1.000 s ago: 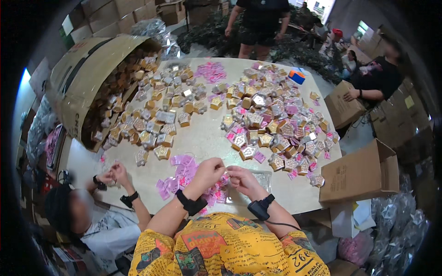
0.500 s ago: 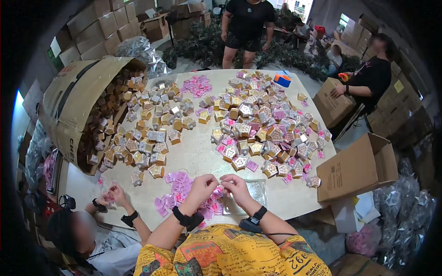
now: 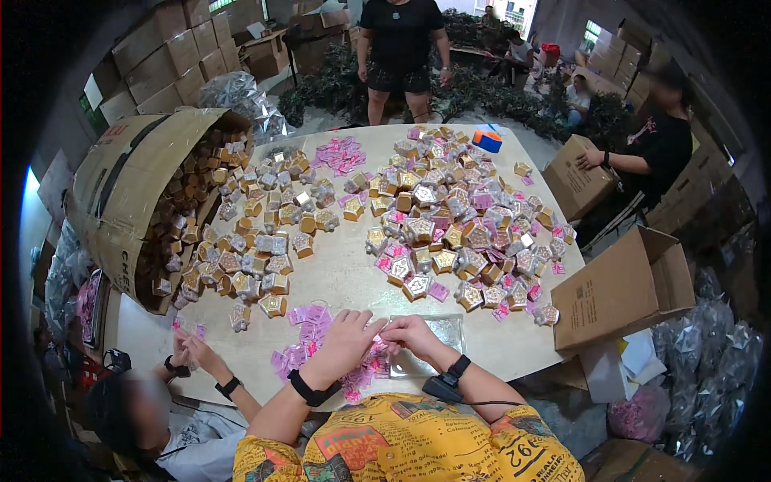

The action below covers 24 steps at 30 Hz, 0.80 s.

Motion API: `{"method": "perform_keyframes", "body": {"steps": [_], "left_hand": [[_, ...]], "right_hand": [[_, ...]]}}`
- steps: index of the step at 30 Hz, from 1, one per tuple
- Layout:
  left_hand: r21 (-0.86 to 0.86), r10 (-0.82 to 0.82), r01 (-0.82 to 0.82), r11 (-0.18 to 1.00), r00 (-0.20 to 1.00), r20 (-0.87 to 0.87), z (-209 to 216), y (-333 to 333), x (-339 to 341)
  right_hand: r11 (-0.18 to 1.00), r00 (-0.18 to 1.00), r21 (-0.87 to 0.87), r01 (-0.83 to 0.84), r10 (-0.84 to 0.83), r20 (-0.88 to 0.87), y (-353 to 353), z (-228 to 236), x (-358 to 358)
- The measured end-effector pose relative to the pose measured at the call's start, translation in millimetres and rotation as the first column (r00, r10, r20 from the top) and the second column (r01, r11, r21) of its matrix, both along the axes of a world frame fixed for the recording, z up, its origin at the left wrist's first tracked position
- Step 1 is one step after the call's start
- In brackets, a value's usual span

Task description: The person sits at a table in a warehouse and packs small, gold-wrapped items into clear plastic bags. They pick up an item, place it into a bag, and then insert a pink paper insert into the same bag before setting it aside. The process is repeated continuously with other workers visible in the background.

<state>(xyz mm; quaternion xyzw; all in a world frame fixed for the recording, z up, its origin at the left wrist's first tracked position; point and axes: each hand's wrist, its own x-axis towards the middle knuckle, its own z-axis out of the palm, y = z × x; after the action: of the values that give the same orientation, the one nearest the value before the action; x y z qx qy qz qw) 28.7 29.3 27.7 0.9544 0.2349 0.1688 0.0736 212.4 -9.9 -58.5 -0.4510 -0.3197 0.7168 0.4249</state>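
The table [image 3: 341, 269] holds gold trinkets [image 3: 454, 234] — pink tags [image 3: 313, 323] crowd the left hand [image 3: 347, 339].

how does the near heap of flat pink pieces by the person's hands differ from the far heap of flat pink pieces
The near heap of flat pink pieces mixes pale lilac and hot pink; the far heap of flat pink pieces looks more evenly pink. The left hand partly hides the near heap; the far heap has no hand over it. Both lie on the pale table.
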Motion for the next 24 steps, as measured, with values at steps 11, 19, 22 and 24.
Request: {"method": "perform_keyframes", "body": {"steps": [11, 19, 22, 24], "left_hand": [[-0.048, 0.024, -0.021, 0.999, 0.997, 0.067, -32.0, 2.2, -3.1], [-0.909, 0.408, -0.142, 0.391, 0.912, 0.033, -77.9, 13.1, -14.1], [-0.975, 0.516, 0.024, 0.220, 0.846, 0.137, -84.4, 11.7, -11.1], [-0.983, 0.581, 0.115, 0.143, 0.795, 0.177, -89.4, 12.4, -14.8]], "right_hand": [[0.925, 0.877, 0.357, -0.132, -0.059, 0.477, -4.4, -5.1, -3.3], [0.512, 0.578, 0.697, -0.502, -0.401, 0.711, -8.6, 14.3, -12.5], [0.881, 0.810, 0.446, -0.154, -0.146, 0.567, -6.2, 5.8, -15.8], [0.921, 0.903, 0.384, -0.069, -0.106, 0.415, 2.2, 3.7, -17.8]]}}
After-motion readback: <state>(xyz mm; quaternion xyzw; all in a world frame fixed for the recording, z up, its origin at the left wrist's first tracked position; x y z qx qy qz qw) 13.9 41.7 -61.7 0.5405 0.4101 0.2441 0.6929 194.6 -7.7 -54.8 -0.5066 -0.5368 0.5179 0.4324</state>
